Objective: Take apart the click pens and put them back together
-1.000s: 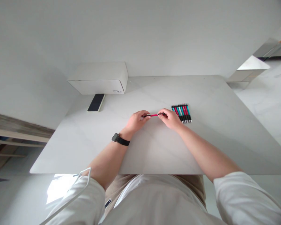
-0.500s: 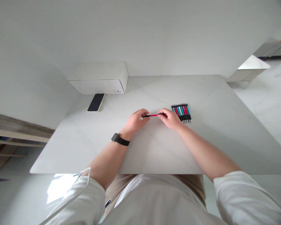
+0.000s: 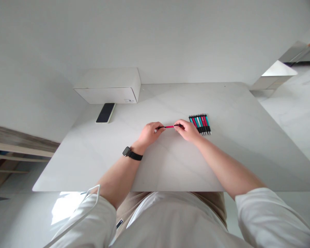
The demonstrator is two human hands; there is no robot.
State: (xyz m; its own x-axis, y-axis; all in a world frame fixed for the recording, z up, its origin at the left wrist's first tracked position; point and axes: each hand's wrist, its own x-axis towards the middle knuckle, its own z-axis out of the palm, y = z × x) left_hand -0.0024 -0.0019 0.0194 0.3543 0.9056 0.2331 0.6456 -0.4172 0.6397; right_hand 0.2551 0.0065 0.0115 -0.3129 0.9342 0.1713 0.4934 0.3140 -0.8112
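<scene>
A red pen [image 3: 169, 126] is held level just above the white table [image 3: 170, 165], one end in each hand. My left hand [image 3: 150, 133] pinches its left end, with a black watch on the wrist. My right hand [image 3: 188, 131] pinches its right end. Just right of my right hand, a row of several pens [image 3: 200, 124] in red, teal and white lies side by side on the table.
A white cardboard box [image 3: 110, 86] stands at the back left of the table against the wall. A dark phone [image 3: 105, 113] lies flat in front of it. The table's near edge runs just above my lap.
</scene>
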